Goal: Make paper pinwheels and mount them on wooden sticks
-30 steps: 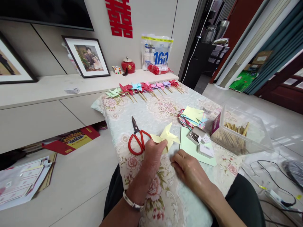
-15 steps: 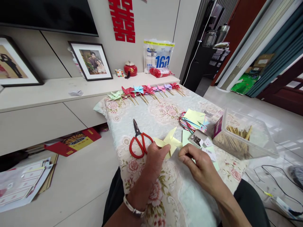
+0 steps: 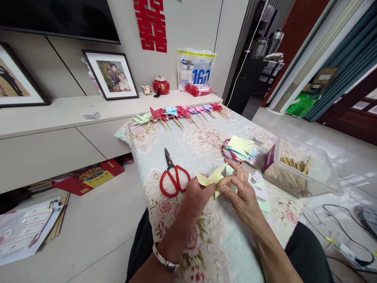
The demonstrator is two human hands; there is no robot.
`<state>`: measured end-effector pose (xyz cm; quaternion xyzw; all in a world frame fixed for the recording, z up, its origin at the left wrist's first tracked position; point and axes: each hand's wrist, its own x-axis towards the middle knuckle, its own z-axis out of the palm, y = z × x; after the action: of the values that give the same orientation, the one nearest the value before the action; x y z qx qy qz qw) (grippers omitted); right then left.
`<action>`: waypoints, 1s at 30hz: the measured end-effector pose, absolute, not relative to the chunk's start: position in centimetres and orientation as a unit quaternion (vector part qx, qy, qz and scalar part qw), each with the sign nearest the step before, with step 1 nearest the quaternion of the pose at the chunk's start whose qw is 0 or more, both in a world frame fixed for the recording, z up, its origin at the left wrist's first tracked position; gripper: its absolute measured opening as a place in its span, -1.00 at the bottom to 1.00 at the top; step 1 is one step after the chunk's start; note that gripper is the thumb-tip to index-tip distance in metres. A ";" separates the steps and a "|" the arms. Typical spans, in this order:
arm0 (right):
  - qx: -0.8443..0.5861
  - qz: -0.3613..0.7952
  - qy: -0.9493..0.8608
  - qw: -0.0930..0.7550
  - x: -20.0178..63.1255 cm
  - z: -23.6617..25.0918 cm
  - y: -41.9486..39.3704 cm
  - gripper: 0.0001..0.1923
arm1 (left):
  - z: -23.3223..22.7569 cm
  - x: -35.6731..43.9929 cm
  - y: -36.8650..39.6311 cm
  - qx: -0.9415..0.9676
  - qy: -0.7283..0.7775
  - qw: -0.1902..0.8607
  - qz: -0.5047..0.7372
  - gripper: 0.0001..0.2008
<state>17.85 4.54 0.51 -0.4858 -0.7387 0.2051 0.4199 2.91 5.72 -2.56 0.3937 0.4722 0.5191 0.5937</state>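
Now yellow paper pinwheel (image 3: 212,179) pinched between left hand (image 3: 198,197) and right hand (image 3: 240,192), both closed on it

A single head-worn view looks forward and down from close above the cloth-covered table (image 3: 182,145), both hands low at 6 o'clock, the finished pinwheels (image 3: 176,112) far at 12 o'clock before the wall.
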 end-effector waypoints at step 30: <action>-0.505 0.371 -0.643 0.440 18.3 -0.6 4.8 -0.80 | -1.0 3.2 5.2 0.423 0.488 0.558 0.521 -0.89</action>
<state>18.30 4.82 -0.56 -0.5053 -0.6433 0.3707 0.4398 3.22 5.21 -1.01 0.4225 0.4884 0.5211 0.5580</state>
